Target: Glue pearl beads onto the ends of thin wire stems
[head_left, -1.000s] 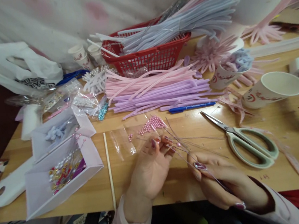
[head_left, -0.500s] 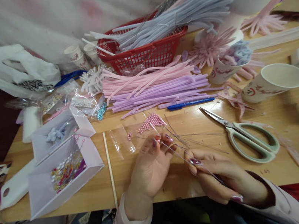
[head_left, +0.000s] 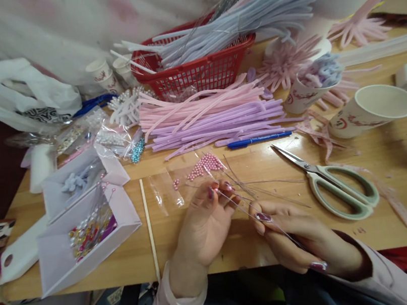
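Observation:
In the head view, my left hand (head_left: 207, 228) pinches a small pink bead (head_left: 215, 188) between thumb and index finger, its other fingers curled loosely. A thin wire (head_left: 236, 204) runs from the bead down to my right hand (head_left: 296, 235), which grips it between thumb and forefinger. Whether the wire passes through the bead is hidden by the fingertips. Just beyond my left hand lies a heap of pink beads (head_left: 205, 166) on a clear plastic bag (head_left: 162, 194). Several loose wires (head_left: 270, 192) cross on the table behind my right hand.
Scissors (head_left: 326, 180) lie to the right, near a paper cup (head_left: 369, 110). White boxes (head_left: 85, 231) and a thin stick (head_left: 149, 232) are at left. Pink and purple pipe cleaners (head_left: 209, 116), a blue pen (head_left: 259, 140) and a red basket (head_left: 199, 74) sit behind.
My right hand has shifted very slightly toward my left hand and up along with the wire. Both grips look the same.

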`<state>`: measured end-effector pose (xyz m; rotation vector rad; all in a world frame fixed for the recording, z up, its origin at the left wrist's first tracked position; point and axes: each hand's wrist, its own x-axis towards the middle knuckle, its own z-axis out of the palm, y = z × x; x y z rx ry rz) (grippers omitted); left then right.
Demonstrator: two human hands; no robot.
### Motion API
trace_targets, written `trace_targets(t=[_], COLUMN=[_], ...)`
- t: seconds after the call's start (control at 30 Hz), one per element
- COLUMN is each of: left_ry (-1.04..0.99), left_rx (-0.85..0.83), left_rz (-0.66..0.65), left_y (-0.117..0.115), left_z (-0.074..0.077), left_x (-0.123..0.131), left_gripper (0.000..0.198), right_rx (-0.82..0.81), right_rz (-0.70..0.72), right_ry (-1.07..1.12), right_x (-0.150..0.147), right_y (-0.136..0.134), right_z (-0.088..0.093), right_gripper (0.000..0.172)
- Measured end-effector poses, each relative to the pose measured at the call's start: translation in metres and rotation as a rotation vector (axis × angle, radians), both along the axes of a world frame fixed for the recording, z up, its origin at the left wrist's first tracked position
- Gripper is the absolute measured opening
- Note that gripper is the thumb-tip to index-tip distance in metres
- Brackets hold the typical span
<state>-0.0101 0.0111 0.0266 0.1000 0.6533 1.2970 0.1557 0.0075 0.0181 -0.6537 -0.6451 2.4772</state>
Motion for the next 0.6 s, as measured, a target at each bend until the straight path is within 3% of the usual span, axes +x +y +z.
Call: trace_targets(t=[0.6], left_ry=[0.038], left_rx=[0.007], left_rz=[-0.001], left_y=[0.0008], left_z=[0.0029], left_x=[0.0002], left_gripper=[0.022], right_rx=[0.008], right_rz=[0.013], right_ry=[-0.051], right_x=[0.0010], right_y=[0.0007], right_z=[-0.0016], right_gripper=[0.026])
